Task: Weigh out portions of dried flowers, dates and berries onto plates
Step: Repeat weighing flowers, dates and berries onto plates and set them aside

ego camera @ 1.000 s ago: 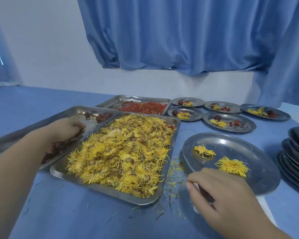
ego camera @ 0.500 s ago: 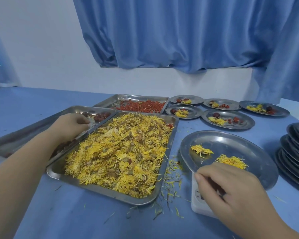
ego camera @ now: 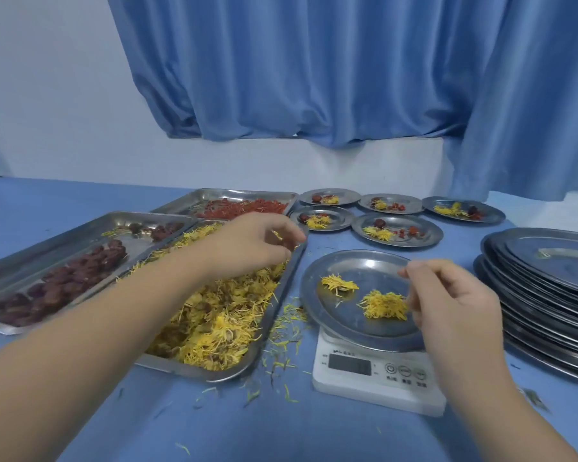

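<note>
Blue table (ego camera: 214, 428): three trays (ego camera: 194, 374), five filled plates (ego camera: 429, 225)

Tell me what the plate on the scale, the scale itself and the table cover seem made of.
The plate on the scale looks like polished stainless steel: bright mirror-like glints. The scale seems white plastic, smooth and matte. The table cover is blue and matte; cloth or vinyl, unclear.

You have three trays (ego camera: 214, 375), five filled plates (ego camera: 432, 233), and one scale (ego camera: 377, 393) bearing one plate (ego camera: 364, 266) with two flower clumps (ego camera: 384, 305).
</note>
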A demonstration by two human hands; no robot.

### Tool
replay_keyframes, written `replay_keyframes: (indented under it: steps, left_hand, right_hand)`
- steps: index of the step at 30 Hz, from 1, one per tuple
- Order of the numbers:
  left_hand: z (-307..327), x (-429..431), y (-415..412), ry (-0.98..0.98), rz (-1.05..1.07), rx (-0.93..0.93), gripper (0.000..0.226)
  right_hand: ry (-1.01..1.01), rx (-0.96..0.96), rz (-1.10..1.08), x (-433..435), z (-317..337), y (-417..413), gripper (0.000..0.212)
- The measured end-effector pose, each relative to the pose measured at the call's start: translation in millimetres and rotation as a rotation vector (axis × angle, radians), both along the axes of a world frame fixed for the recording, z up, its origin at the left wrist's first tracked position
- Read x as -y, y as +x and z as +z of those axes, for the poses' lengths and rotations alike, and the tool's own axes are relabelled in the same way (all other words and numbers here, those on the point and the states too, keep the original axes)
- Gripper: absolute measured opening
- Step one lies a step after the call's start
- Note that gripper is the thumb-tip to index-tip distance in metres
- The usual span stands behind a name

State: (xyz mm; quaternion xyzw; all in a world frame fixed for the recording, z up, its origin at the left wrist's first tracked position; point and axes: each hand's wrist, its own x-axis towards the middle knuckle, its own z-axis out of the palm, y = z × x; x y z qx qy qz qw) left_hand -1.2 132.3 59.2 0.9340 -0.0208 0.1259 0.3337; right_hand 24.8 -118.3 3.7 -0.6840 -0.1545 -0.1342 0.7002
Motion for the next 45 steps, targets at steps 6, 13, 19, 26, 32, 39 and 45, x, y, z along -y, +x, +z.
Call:
replay_keyframes:
  steps: [6,13,19,26,32,39,45]
  left_hand:
    - [-15,53,18,0.18,-0.142,-0.153,0.028]
    - [-16,70,27,0.307,-0.203,-0.183,0.036]
    - [3,53,30,0.337,-0.183,-0.171,0.031]
    - [47,-9,55,0.382,0.014,-0.129,0.017]
    - [57,-95,97,0.376,0.328,-0.072,0.02]
    - [29,-157,164,0.443,0.479,-0.258,0.024]
    - [5,-170,224,0.544,0.452,-0.492,0.036]
  right_hand:
    - [0.04,-0.038,-0.027,4,1,6,0.018]
    - [0.009,0.057,0.001,2,0,3,0.023]
    - [-0.065,0.176,0.009,1,0,1,0.025]
    - [-0.293,0.387,0.086,-10,43,34,0.038]
    - [-0.492,0.334,0.154,-39,70,102,0.041]
    - [-0.718,0.342,0.169,-47,52,150,0.037]
    - [-0.757,0.338,0.167,-42,50,161,0.038]
